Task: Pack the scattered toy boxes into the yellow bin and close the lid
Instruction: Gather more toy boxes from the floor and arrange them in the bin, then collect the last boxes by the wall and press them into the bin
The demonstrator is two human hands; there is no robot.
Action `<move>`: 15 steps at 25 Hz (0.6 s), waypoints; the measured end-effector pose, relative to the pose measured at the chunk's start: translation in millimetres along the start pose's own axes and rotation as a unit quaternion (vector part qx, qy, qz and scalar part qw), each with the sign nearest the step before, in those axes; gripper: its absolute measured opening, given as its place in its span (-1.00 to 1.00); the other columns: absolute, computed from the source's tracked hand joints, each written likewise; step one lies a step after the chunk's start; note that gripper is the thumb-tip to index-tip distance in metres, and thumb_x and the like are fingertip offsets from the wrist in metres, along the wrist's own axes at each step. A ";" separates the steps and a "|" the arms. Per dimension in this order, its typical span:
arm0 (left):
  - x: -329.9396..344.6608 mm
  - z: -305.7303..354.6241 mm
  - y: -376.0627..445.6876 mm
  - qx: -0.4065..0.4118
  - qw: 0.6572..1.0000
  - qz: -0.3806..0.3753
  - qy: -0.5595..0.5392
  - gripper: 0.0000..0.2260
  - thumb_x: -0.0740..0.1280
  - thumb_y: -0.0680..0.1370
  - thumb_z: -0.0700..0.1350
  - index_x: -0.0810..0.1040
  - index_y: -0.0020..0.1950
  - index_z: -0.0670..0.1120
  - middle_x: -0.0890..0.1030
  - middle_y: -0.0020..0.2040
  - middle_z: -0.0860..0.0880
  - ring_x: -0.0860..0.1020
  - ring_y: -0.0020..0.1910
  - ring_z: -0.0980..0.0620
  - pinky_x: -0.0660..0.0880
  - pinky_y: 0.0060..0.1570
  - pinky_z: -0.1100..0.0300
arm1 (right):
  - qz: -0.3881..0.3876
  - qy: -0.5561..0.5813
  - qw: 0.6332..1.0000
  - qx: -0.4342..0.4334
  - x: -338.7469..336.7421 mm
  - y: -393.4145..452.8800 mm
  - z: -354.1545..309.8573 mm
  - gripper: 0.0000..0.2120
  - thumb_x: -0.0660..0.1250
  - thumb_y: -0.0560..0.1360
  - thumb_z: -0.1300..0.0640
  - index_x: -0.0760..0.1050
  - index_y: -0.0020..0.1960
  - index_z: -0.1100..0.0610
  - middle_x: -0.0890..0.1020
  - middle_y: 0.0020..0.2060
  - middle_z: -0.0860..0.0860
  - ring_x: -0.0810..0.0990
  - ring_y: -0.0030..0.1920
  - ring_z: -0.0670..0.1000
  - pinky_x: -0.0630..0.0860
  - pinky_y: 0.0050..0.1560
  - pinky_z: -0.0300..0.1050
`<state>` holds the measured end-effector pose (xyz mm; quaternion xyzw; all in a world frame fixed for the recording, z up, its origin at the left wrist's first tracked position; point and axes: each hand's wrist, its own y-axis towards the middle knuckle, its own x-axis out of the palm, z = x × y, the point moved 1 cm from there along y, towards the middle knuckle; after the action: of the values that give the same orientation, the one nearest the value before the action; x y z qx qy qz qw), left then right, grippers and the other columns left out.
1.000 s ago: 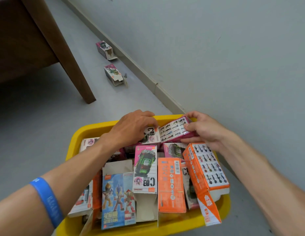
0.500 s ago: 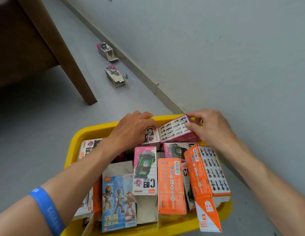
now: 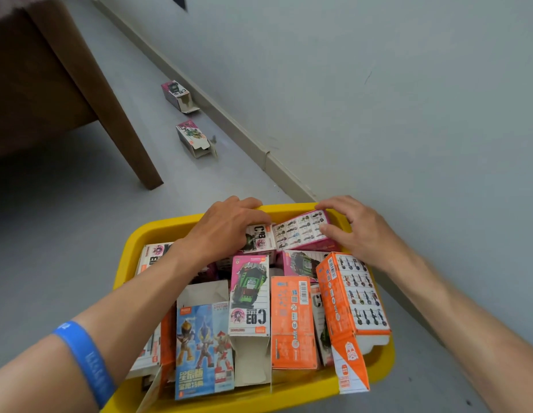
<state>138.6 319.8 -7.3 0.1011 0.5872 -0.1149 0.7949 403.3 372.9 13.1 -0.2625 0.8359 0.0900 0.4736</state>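
Yellow bin (image 3: 131,242): set on the grey floor (image 3: 50,234) near the viewer, just beside the wall's skirting board (image 3: 253,144); it is filled with toy boxes and no lid is seen on it.
Pink box (image 3: 301,232): laid at the far edge of the bin, its printed grid side turned up, touching the far rim.
Left hand (image 3: 226,228): placed on the left end of the pink box, fingers curled over the far rim side; the box end is gripped, though the fingertips are hidden behind the hand.
Right hand (image 3: 357,231): placed on the right end of the pink box, which is pinched between the thumb on the printed face and the fingers curled over its far top edge.
Blue wristband (image 3: 86,359): worn on the left forearm, at the near left of the view.
Orange boxes: one (image 3: 292,320) is laid flat in the middle of the bin; another (image 3: 351,296) is tilted at the right side, its opened flap hung over the near right rim.
Blue box (image 3: 199,350): laid at the near left of the bin, figures printed on it.
Green-car box (image 3: 250,293): laid between the blue box and the flat orange box, near flap opened.
Loose boxes: two are left on the floor, well apart from the bin, beside the skirting board; the nearer (image 3: 193,138) and the farther (image 3: 177,95) both have opened ends.
Brown furniture leg (image 3: 122,129): stood at the far left of the floor.
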 end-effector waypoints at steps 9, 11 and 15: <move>-9.3 -1.5 0.5 -0.030 1.000 0.002 0.002 -0.58 0.30 0.57 -0.26 0.59 0.29 0.20 0.56 0.27 0.03 0.49 0.01 -0.09 0.50 -0.06 -0.08 | -0.031 -0.020 0.999 -0.009 -5.2 -0.9 1.1 -0.62 0.29 0.58 -0.10 0.42 0.37 -0.08 0.45 0.37 -0.04 0.47 0.33 0.04 0.41 0.35 0.05; -17.6 -21.0 3.5 -0.086 0.996 0.020 -0.005 -0.57 0.29 0.54 -0.31 0.61 0.27 0.12 0.57 0.27 -0.04 0.52 0.14 -0.17 0.49 0.08 -0.11 | 0.045 0.002 0.999 -0.006 -7.8 -8.3 -1.5 -0.48 0.26 0.58 -0.16 0.33 0.50 -0.06 0.35 0.49 -0.01 0.32 0.46 -0.03 0.22 0.44 -0.11; -50.6 -75.8 -9.6 -0.182 0.982 0.014 -0.053 -0.61 0.25 0.54 -0.32 0.60 0.28 0.01 0.52 0.36 -0.05 0.44 0.34 -0.11 0.33 0.30 0.09 | 0.065 0.052 0.995 -0.046 12.4 -39.1 -22.3 -0.31 0.26 0.44 -0.36 0.31 0.48 -0.09 0.35 0.45 -0.11 0.35 0.39 -0.20 0.29 0.40 -0.18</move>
<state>52.3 336.4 18.9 -0.0436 0.5540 -0.0004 0.8314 402.1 326.5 18.4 -0.2336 0.8698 0.1446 0.4098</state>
